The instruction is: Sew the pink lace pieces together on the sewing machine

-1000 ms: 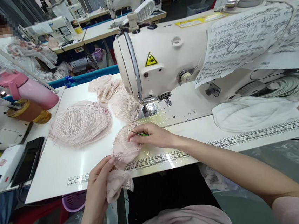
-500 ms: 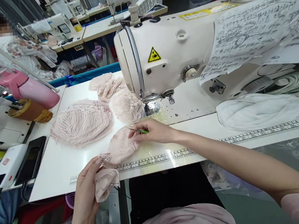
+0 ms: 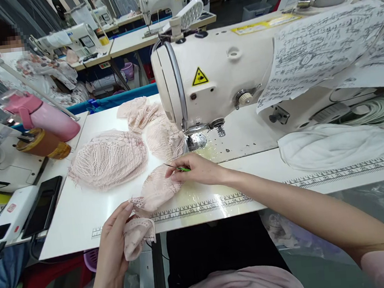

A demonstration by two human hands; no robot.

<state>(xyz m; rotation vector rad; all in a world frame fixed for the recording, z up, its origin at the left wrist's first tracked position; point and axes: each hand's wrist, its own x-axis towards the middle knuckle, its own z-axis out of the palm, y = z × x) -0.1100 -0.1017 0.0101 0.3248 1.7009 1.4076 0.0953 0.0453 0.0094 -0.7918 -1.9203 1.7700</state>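
My left hand (image 3: 114, 239) is closed on one end of a pale pink lace piece (image 3: 160, 187) at the table's front edge; a folded part of it hangs below the fingers. The rounded, cup-like part lies on the table under my right hand (image 3: 194, 168). Between the right fingers is a thin pointed tool with a green part (image 3: 182, 168), probably thread snips, its tip pointing left over the lace. A stack of pink lace cups (image 3: 108, 159) lies farther left, and more lace pieces (image 3: 162, 135) sit beside the sewing machine's needle area.
The sewing machine (image 3: 212, 69) stands just beyond my right hand, handwritten sheets on its arm. White cloth (image 3: 334, 144) lies at the right. A pink bottle (image 3: 44, 113), an amber cup (image 3: 44, 142) and a black phone (image 3: 42, 206) are at the left. Another person (image 3: 35, 73) sits behind.
The whole view has shifted slightly. Both hands keep their hold on the lace and the tool, with almost no movement against the table.
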